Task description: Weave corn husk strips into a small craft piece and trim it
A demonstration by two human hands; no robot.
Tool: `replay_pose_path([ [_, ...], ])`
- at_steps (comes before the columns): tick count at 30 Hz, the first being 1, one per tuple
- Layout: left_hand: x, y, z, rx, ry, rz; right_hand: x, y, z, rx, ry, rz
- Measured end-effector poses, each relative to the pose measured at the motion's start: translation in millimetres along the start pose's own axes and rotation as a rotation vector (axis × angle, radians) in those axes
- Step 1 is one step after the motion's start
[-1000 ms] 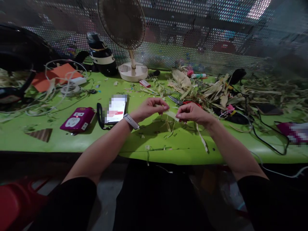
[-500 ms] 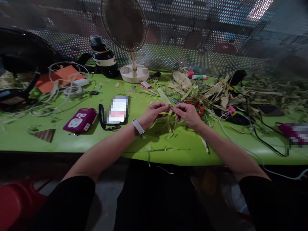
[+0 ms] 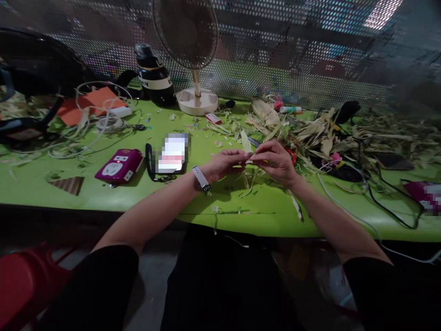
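My left hand (image 3: 229,164) and my right hand (image 3: 277,162) meet over the front middle of the green table (image 3: 213,202). Between their fingertips a pale green strip of corn husk (image 3: 245,141) stands up, its lower end pinched by both hands. A watch with a light band (image 3: 200,179) is on my left wrist. Just behind my right hand lie scissors with red handles (image 3: 292,154), partly covered by the hand. Husk scraps (image 3: 248,183) hang or lie beneath the fingers; I cannot tell which.
A heap of dried husks (image 3: 310,131) spreads over the back right, with cables (image 3: 372,193) in front. Leftward are a lit phone (image 3: 172,154), a purple power socket block (image 3: 119,166) and an orange sheet (image 3: 93,105). A fan (image 3: 197,101) and a dark bottle (image 3: 156,82) stand behind.
My right hand has raised its fingers and shifted slightly right, and the pale husk strip now stands up between both hands. The whole view has shifted a little.
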State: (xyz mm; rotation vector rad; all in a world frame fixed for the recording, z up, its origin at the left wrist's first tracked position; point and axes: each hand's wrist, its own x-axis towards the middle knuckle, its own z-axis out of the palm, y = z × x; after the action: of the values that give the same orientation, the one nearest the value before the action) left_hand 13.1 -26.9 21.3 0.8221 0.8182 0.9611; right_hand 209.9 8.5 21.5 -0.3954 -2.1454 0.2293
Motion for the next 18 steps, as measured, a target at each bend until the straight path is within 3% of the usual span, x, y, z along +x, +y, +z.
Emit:
replay_pose_path([
  [9, 1.3, -3.4, 0.2, -0.005, 0.028, 0.053, -0.4, -4.2, -2.9, 0.044, -0.046, 0.194],
  [18, -1.6, -4.5, 8.3, 0.010, 0.092, 0.169, 3.3, -7.3, 5.4, 0.110, 0.059, 0.385],
])
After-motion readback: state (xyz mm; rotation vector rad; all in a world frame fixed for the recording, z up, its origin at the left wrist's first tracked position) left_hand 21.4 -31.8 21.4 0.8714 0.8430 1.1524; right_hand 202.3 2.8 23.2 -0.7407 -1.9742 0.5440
